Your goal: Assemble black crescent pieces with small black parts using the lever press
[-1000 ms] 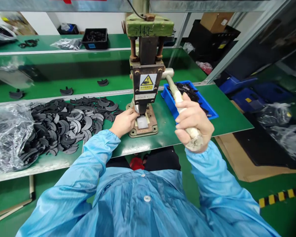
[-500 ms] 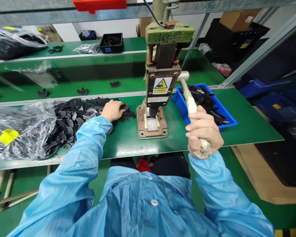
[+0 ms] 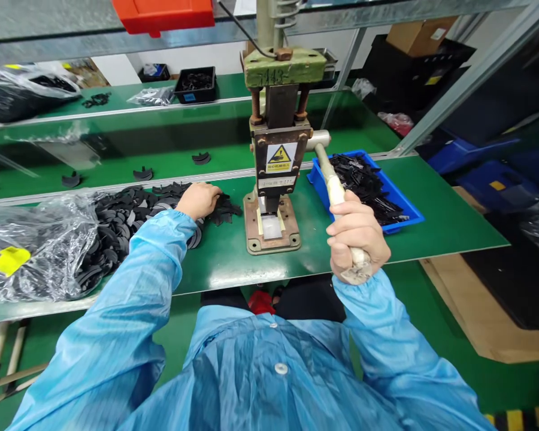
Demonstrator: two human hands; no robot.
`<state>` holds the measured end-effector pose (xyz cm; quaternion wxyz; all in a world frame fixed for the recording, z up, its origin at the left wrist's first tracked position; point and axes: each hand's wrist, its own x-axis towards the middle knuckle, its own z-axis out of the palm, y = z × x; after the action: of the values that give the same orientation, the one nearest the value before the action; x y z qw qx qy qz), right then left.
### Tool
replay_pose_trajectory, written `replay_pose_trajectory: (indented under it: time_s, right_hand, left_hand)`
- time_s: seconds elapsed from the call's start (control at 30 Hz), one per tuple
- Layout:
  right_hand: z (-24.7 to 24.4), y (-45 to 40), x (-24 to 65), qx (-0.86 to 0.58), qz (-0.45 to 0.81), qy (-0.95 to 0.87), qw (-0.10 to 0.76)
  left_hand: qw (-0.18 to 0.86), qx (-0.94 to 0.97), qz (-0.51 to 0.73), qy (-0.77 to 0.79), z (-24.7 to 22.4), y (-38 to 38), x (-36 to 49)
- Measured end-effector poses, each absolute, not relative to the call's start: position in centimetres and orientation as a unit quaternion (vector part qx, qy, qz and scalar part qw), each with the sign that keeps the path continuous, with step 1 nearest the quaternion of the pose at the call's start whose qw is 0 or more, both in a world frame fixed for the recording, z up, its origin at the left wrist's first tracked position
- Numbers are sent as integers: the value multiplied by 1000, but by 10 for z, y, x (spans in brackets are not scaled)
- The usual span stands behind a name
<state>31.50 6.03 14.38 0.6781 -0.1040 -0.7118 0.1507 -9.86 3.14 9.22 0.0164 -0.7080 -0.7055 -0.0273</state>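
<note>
My left hand (image 3: 198,200) lies on the right part of a heap of black curved pieces (image 3: 122,218). Its fingers curl down among them, and the fingertips and thumb are hidden, so I cannot tell whether one is gripped. My right hand (image 3: 360,234) is wrapped round the pale, tape-covered lever (image 3: 335,182) of a hand press (image 3: 276,152). The lever slopes down towards me from the press's right side. Below the ram, a whitish block (image 3: 272,227) sits on the brown base plate (image 3: 254,239).
Right of the press, a blue bin (image 3: 404,224) holds black slender parts. A clear plastic bag (image 3: 40,239) covers the table's left side. Several single curved pieces lie on the green strip behind. A black bin (image 3: 196,96) stands farther back, and a red bin (image 3: 164,15) hangs overhead.
The view has shifted slightly, so the press and bins appear farther left. My left hand stays at the heap, its fingers drawn closer together. My right hand keeps its hold on the lever.
</note>
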Motion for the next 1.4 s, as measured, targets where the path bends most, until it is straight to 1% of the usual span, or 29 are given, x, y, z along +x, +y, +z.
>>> replay_pose_trajectory:
  time_s: [0.13,0.2,0.27,0.4,0.53,0.63,0.8,0.93,1.23,1.4]
  right_hand:
    - [145,60,314,-84,165,-706,684]
    - [146,59,315,-87,169,-708,680]
    - [146,58,316,-97,170,-714,672]
    - [146,58,315,-103,169,-713,673]
    - [146,58,313,-83,179,-703,684]
    - [145,57,315,-84,187,-709,675]
    - [144,56,318,-108,210,-713,660]
    - [144,56,317,-81,214,-707,669]
    - [139,61,312,-55,179,-701,688]
    - [138,62,315,-56,179,-708,681]
  left_hand:
    - [79,-711,-143,-684,108,7,-84]
    - [72,-705,-190,-679,114,-9,-68]
    - [23,-706,-237,-667,114,-24,-48]
    - [-133,-671,-345,-642,98,-39,-8]
    - [-278,-556,-476,-622,73,-25,22]
    - [-359,-473,-532,-603,66,-7,35]
    - [-443,-407,-498,-625,72,16,41]
    - [-482,-389,-463,-634,76,29,39]
    - [-483,-413,-355,-686,99,45,45]
    - [-481,-386,-334,-712,94,47,50]
